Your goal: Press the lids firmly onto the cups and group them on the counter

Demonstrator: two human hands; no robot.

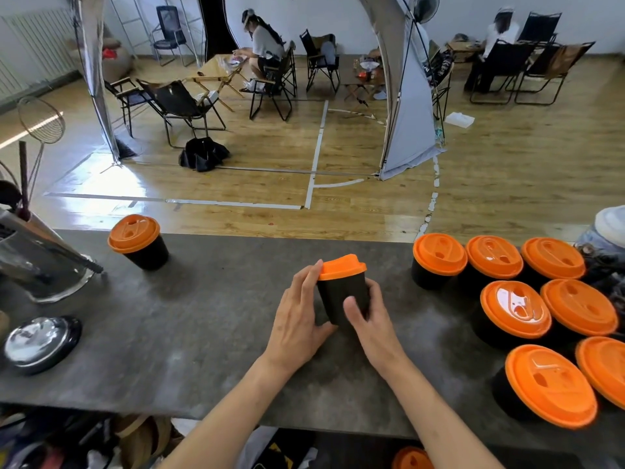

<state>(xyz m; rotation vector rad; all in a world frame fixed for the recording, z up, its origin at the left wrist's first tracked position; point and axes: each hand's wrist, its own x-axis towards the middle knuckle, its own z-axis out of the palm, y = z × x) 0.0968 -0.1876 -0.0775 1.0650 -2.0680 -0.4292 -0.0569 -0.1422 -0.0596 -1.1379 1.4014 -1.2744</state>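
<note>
Head view: both hands, left [297, 319] and right [368, 319], grip the tilted black cup [340, 296], forearms converging.

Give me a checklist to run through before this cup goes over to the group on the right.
1. Seating: the lid sits on the held cup; whether it is snapped down all round: cannot tell.
2. Grip: left hand and right hand both hold the held cup: ok.
3. Path: the counter between the hands and the group of lidded cups is bare: ok.
4. Landing spot: bare counter on the group's left side: ok.
5. All cups grouped: the lone cup stands apart at far left: not ok.
</note>
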